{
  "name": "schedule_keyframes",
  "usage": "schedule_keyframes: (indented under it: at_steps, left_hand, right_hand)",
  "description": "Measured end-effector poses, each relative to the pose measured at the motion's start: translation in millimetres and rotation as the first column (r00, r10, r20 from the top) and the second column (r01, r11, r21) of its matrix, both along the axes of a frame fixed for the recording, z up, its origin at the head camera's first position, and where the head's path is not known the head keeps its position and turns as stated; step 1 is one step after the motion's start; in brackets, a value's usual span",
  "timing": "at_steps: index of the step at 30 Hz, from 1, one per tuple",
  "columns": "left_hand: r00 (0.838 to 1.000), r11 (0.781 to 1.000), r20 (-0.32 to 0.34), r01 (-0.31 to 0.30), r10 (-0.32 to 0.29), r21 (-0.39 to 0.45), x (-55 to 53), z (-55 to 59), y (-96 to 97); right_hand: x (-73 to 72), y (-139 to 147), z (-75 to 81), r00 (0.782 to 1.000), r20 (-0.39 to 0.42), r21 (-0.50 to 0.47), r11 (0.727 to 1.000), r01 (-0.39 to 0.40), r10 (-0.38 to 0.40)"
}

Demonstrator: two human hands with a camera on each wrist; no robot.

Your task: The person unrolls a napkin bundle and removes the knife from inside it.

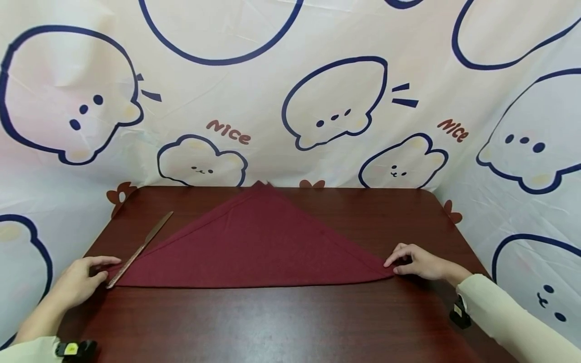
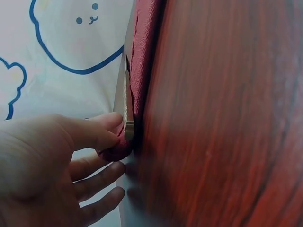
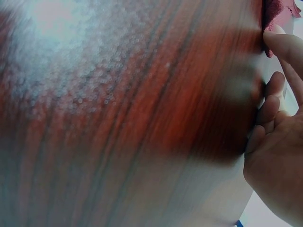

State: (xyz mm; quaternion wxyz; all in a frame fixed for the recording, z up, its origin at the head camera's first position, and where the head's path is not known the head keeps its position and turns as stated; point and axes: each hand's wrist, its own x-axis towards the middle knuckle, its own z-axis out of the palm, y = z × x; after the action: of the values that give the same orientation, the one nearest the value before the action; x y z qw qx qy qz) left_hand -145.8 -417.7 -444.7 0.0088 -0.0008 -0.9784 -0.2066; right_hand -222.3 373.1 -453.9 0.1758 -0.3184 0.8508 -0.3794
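Note:
A dark red cloth napkin (image 1: 254, 247), folded into a triangle, lies on the table with its peak at the far edge and its long fold towards me. Across its left corner slants a table knife (image 1: 146, 243), blade pointing away, handle end near the fold. My left hand (image 1: 74, 282) pinches that corner between thumb and fingers, right beside the knife handle (image 2: 126, 94). At the opposite end, my right hand (image 1: 422, 262) pinches the right corner with thumb and forefinger. The right wrist view shows only a bit of that napkin corner (image 3: 276, 14), and the other fingers curl near the tabletop.
The dark brown wooden table (image 1: 254, 322) has rounded far corners and a glossy top. A pale curtain (image 1: 272, 101) with cartoon drawings stands round its back and sides. Both wrists carry a small black device.

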Motion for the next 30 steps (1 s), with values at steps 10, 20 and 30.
schedule_keyframes:
  at_steps: [10, 20, 30]
  left_hand:
    - [0.999, 0.999, 0.030, -0.028, 0.028, 0.025, -4.0, -2.5, 2.7]
    - [0.999, 0.997, 0.015, -0.036, 0.035, 0.061, 0.8, -1.2, 6.4]
    - [0.999, 0.993, -0.018, -0.039, 0.041, 0.115, 4.3, 13.8, 17.7]
  right_hand:
    - [-0.8, 2.7, 4.8, 1.000, -0.016, -0.014, 1.000, 0.000, 0.000]
    - [0.3, 2.8, 0.7, 1.000, -0.025, 0.003, 1.000, -0.003, 0.003]
    - [0.3, -2.1, 0.9, 1.000, 0.005, -0.011, 1.000, -0.009, 0.009]
